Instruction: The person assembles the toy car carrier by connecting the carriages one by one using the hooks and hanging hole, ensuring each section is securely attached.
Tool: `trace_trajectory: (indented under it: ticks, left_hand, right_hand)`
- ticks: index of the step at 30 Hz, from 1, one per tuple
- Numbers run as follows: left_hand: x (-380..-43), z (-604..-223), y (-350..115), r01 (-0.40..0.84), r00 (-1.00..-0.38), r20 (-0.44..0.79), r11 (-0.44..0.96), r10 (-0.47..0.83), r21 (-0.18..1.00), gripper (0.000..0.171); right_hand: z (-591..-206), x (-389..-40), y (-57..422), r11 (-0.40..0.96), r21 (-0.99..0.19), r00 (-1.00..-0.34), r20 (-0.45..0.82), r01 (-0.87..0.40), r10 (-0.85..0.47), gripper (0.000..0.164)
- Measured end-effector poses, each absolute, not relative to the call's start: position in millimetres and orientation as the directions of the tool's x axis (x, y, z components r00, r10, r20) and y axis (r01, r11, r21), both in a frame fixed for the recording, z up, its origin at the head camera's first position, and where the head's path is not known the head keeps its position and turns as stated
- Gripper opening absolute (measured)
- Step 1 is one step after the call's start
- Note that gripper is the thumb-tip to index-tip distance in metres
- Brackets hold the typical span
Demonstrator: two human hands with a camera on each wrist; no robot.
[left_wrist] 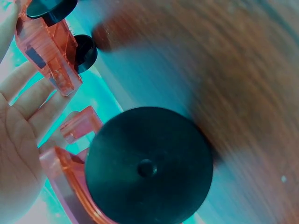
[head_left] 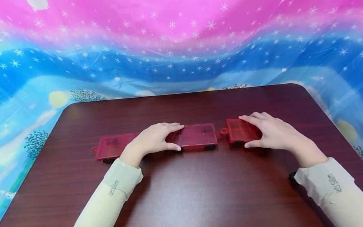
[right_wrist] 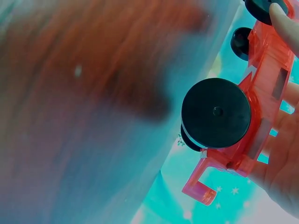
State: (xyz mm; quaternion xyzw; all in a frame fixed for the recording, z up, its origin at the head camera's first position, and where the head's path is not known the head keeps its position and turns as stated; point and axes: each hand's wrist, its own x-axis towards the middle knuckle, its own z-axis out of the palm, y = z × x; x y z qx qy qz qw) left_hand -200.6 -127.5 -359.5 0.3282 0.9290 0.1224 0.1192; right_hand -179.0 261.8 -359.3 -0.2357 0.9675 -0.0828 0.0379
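Red see-through toy wagons with black wheels stand in a row on the table. My left hand [head_left: 152, 137] holds the middle wagon [head_left: 198, 135] across its width, thumb on the near side and fingers on the far side. Partly behind that hand is the left wagon [head_left: 116, 144]; its black wheel [left_wrist: 149, 165] looms large in the left wrist view. My right hand [head_left: 273, 130] grips the right wagon [head_left: 239, 130] from both sides. Between the middle and right wagons lies a small red coupling ring [head_left: 224, 131]. Whether it is hooked on, I cannot tell.
A dark brown wooden table [head_left: 189, 206] with rounded far corners carries the wagons. Behind and beside it hangs a pink and blue cloth [head_left: 175, 38] with snowflakes. A black item [head_left: 292, 178] shows at the right cuff.
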Motion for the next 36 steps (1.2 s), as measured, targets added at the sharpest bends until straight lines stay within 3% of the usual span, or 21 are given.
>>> trace_trajectory:
  ticks: [27,36]
  left_hand:
    - [-201.9,-359.3,-126.9,0.573,-0.756,-0.167,0.763,0.633,0.301,0.081]
    - [-197.1,-361.8,-134.1,0.577,-0.756,-0.142,0.753,0.639,0.316,0.078]
  right_hand:
    - [-365.6,-184.7,259.5,0.868,-0.162,-0.871,-0.070,-0.470,-0.485,0.091]
    - [-362.7,-182.0,256.3,0.860,-0.233,-0.867,-0.109,-0.454,-0.487,0.093]
